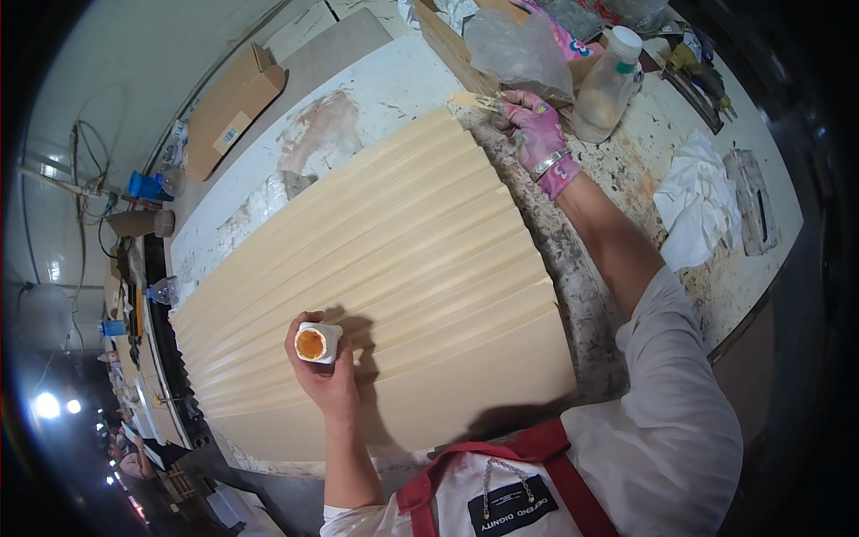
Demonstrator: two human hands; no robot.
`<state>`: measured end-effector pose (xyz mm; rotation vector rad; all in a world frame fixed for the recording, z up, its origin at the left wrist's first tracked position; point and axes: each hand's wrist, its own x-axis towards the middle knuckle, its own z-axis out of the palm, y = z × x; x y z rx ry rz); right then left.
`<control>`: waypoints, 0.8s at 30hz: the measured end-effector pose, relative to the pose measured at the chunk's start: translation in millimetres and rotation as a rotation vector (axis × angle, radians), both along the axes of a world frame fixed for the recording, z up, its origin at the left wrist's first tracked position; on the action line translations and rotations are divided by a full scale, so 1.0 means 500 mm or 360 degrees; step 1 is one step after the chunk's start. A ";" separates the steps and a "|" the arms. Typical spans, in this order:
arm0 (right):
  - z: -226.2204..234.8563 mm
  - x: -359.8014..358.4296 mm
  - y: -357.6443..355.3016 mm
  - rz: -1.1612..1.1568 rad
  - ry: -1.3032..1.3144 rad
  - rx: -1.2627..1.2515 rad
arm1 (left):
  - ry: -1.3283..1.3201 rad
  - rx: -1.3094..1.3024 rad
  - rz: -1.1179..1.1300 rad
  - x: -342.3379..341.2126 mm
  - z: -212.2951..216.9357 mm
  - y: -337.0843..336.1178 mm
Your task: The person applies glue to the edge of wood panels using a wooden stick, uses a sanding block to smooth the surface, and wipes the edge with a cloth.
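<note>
A large cream pleated sheet (403,242) lies spread over the table, its folds fanning from the left to a zigzag right edge. My left hand (327,380), bare, is closed around a small white square bottle (324,343) above the near part of the sheet. Its open mouth shows an orange-yellow inside. My right hand (534,134) wears a pink patterned glove and a metal band at the wrist. Its fingers pinch a small brush (474,100) with a pale yellow end, at the sheet's far right corner. The brush's handle is mostly hidden by the fingers.
Right of my right hand stands a clear plastic bottle (606,89) with a white cap. Farther right lie crumpled white paper (698,201) and a yellow-handled tool (698,76). A cardboard box (234,112) sits at the far left; plastic bags (519,49) lie at the back.
</note>
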<state>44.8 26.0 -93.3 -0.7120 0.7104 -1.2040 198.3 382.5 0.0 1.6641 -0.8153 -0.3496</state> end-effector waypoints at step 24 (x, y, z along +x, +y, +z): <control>0.042 -0.094 0.069 0.0165 0.0458 -0.0151 | 0.0070 0.0002 -0.0037 -0.005 0.005 -0.003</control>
